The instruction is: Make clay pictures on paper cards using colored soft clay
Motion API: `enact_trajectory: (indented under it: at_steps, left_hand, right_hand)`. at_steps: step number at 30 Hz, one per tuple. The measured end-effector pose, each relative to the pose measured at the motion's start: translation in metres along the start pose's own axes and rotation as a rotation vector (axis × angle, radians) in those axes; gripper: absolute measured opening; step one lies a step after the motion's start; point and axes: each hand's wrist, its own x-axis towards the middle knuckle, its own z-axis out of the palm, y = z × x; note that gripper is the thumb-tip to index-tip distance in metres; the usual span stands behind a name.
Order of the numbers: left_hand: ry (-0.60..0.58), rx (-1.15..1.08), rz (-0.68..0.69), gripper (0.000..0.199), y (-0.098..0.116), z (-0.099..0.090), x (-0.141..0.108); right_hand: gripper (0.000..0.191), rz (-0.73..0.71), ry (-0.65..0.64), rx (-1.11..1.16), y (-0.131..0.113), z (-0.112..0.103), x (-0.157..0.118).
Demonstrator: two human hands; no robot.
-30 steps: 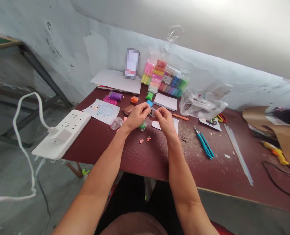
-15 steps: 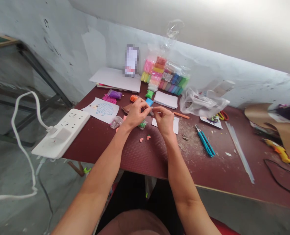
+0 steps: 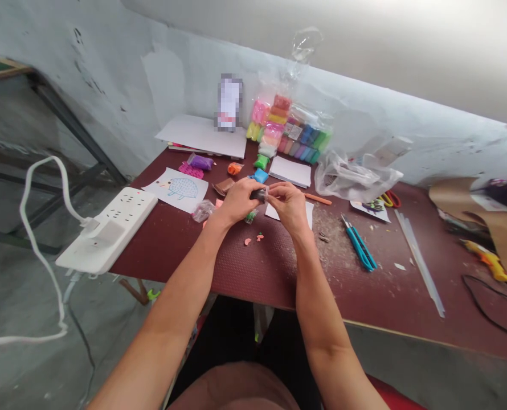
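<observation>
Most of the small dark lump (image 3: 258,195) is hidden, too covered to make out; my left hand (image 3: 237,200) and right hand (image 3: 288,208) both pinch it, nearly closed, above the maroon counter (image 3: 253,273).

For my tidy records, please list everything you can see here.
Table: one, maroon, under everything.
Power strip: one, white, left table end.
Cable: one, white, left of strip.
Hedgehog drawing: one, white and blue, left of hands.
Modelling clay packs: many, mixed colours, back by wall.
Paper stack: one, white, behind right hand.
Plastic bag: one, clear, right of stack.
Scissors: one, red and yellow, beside bag.
Snips: one, teal, right of hands.
Glue gun: one, yellow, far right.
Dark lump: one, dark, between hands.
Left hand: one, bare, pinching lump.
Right hand: one, bare, pinching lump.
</observation>
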Motion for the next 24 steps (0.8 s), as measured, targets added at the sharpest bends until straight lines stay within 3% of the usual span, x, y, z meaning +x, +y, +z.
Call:
enact_trajectory:
  at_steps: [17, 20, 24]
  left_hand:
    - [-0.061, 0.165, -0.016, 0.032, 0.008, 0.000, -0.002]
    - [-0.028, 0.070, -0.030, 0.041, 0.008, 0.000, -0.001]
    - [0.052, -0.086, -0.023, 0.063, 0.007, 0.000, -0.002]
  right_hand:
    - [0.007, -0.004, -0.009, -0.109, -0.006, 0.003, -0.001]
    - [0.010, 0.034, -0.029, -0.001, -0.005, -0.003, 0.001]
    - [0.029, 0.195, -0.029, 0.245, -0.005, -0.015, 0.004]
